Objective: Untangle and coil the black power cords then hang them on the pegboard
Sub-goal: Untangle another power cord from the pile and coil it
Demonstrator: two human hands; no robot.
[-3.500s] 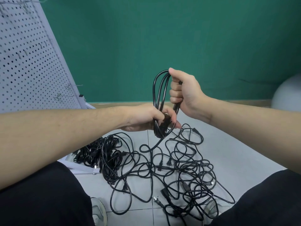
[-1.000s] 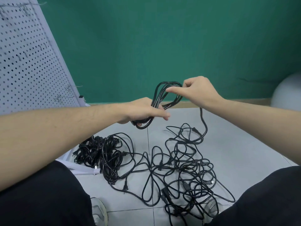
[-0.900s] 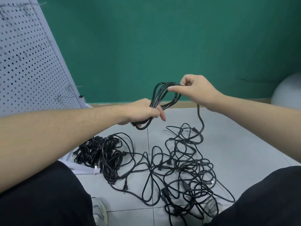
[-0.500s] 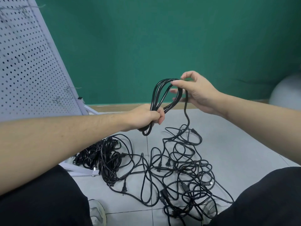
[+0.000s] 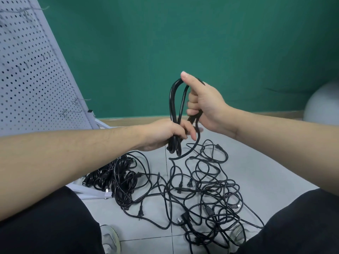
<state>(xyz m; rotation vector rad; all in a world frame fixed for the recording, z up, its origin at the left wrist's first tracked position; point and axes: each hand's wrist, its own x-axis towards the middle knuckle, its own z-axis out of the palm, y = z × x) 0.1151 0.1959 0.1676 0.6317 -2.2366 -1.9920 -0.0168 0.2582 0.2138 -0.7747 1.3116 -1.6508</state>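
A black power cord coil (image 5: 174,105) stands upright between my hands. My left hand (image 5: 165,133) grips its lower part, and my right hand (image 5: 203,103) grips the top of the loops with the thumb on top. The coil's free end (image 5: 192,149) trails down to a tangle of black cords (image 5: 203,191) on the grey tile floor. A bundle of coiled black cords (image 5: 117,177) lies left of the tangle. The white pegboard (image 5: 27,70) leans at the left with wire hooks (image 5: 73,109) on it.
My legs in black trousers fill both lower corners, with my shoes (image 5: 110,239) beside the tangle. The pegboard's white base frame (image 5: 91,193) lies under the coiled bundle. A green wall stands behind, and a grey ball (image 5: 322,105) sits at the far right.
My right hand has closed round the top of the coil and turned it upright. The loose end has been drawn up closer to my left hand.
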